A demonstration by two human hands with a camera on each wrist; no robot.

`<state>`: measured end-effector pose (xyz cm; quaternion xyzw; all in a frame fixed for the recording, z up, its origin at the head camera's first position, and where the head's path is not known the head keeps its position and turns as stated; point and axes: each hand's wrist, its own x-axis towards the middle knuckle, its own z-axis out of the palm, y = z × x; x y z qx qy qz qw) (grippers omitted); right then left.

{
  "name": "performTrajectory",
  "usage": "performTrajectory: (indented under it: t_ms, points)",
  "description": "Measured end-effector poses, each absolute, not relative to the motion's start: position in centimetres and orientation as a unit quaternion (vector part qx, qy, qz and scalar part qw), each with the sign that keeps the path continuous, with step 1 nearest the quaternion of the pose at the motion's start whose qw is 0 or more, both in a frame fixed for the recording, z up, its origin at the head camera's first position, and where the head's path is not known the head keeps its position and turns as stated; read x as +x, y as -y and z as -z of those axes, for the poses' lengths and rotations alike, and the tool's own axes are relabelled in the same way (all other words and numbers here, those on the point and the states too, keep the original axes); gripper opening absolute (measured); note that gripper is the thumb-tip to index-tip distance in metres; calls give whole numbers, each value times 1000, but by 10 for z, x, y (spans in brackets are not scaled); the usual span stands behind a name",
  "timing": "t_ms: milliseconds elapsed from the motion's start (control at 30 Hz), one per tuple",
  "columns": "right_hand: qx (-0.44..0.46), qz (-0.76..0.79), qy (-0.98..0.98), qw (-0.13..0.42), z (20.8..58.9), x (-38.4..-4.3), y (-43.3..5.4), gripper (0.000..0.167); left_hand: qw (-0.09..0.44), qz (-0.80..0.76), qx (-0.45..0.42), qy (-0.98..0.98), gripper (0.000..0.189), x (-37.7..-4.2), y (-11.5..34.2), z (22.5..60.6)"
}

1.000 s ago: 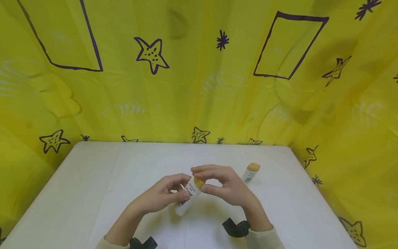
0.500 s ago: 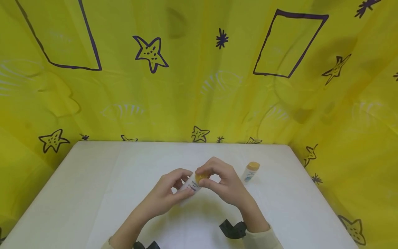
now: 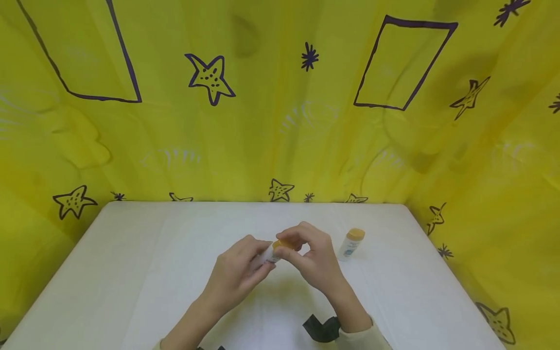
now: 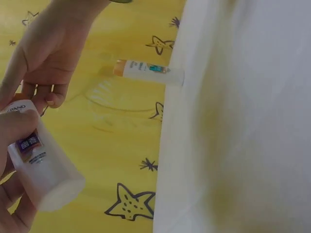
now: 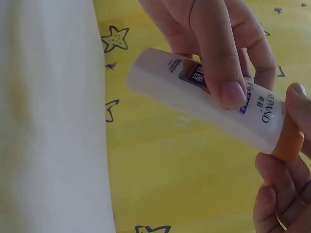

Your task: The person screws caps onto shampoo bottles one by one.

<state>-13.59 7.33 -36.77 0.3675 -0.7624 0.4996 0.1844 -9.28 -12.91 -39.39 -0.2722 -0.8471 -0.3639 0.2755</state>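
Observation:
A white toiletry bottle with an orange cap is held tilted above the table, its label reading REPAND. My left hand grips its body, thumb across the label. At the other end my right hand pinches the cap between thumb and fingers. In the left wrist view the bottle's pale base points down, away from the right hand. Fingers cover much of the bottle in the head view. A second white bottle, also orange-capped, stands upright to the right, beyond the right hand.
A white table lies under both hands. Behind and beside it hangs a yellow curtain printed with dark starfish and outlined shapes. A black wrist mount sits by the right sleeve.
The right fingers have gone from lying loosely over the cap to pinching it. The held bottle has turned, and the left hand now covers more of it. The second bottle stays put.

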Motion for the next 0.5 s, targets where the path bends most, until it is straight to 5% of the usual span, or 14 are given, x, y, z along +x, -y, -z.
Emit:
performTrajectory:
  t_ms: [233,500]
  points:
    - [344,-500,770,196,365,-131,-68,27,356,284,-268,849,35,-93,127,393]
    - [322,-531,777,102,375,-137,-64,42,251,445,-208,834,37,-102,139,399]
